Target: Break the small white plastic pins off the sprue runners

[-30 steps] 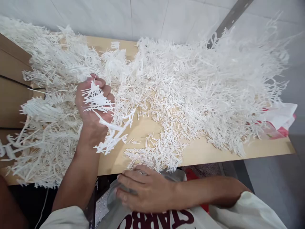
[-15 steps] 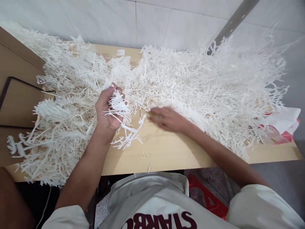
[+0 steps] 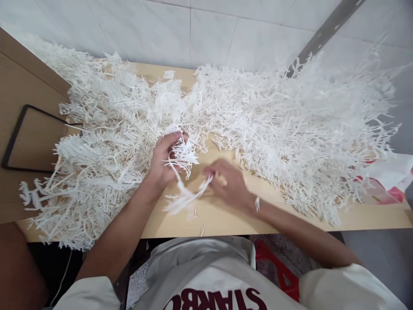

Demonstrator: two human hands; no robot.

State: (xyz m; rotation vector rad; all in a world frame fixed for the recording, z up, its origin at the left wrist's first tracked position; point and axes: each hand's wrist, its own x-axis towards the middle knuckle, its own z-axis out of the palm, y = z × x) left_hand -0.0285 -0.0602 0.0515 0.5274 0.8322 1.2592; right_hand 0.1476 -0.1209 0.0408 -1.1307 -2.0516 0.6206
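Note:
My left hand [image 3: 164, 161] is closed around a bunch of white branching plastic sprigs [image 3: 184, 151], their thin tips fanning out past the fingers. From that bunch a longer forked white sprig [image 3: 183, 196] hangs over the bare wood, smeared by motion. My right hand [image 3: 227, 178] pinches the sprig's right tip between thumb and fingers; it is slightly blurred. A small loose white piece [image 3: 257, 203] shows against my right wrist. Heaps of similar white sprigs lie to the left [image 3: 106, 155] and right [image 3: 274, 120] of my hands.
The wooden table [image 3: 232, 219] runs along a tiled wall [image 3: 213, 34]. A cardboard box [image 3: 32, 86] with a black metal frame [image 3: 14, 137] stands at the left. A pink and white plastic bag [image 3: 387, 181] lies at the right end, and a red stool [image 3: 280, 267] is below.
My right hand has left the edge of the right heap, moved toward me and taken hold of the hanging sprig's tip. My left hand has shifted right with its bunch.

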